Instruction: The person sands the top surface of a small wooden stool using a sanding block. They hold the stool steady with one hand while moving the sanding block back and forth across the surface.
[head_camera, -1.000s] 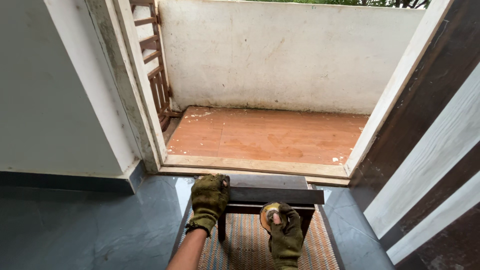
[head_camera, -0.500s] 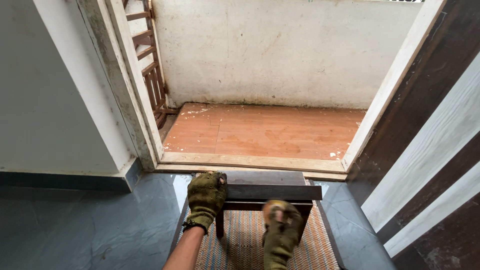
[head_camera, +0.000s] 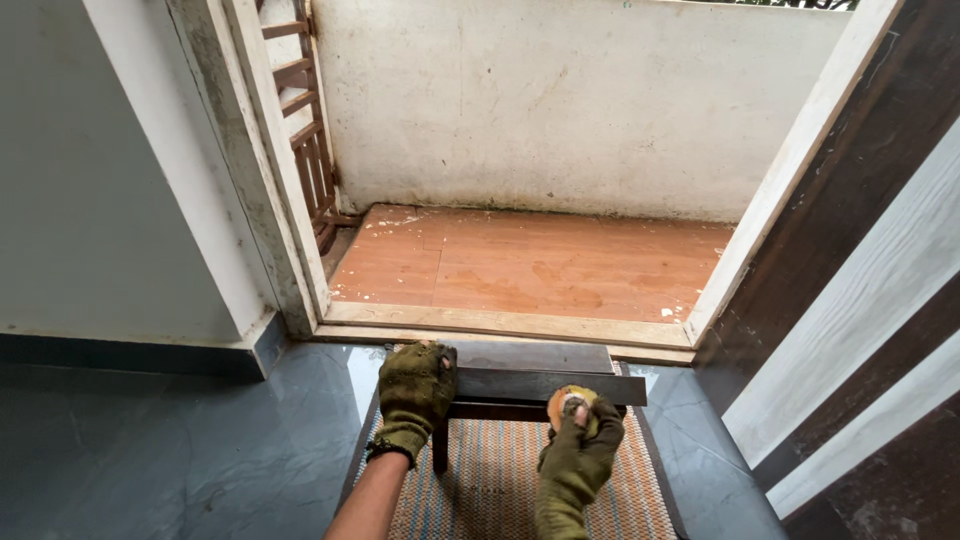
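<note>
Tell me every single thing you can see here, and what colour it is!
Dark wooden piece: one, dark brown, lying across the woven mat, near the doorway.
Woven mat: one, orange and dark stripes, on the floor under the wooden piece.
Round pad: one, orange-tan, pressed on the wooden piece's edge.
Floor tiles: dark grey, indoors.
Balcony floor: reddish-brown, beyond the threshold.
Balcony wall: white, stained.
Door: one, brown and white, open on the right.
Left hand: green glove, holding the wooden piece's left end.
Right hand: green glove, holding the round pad.
</note>
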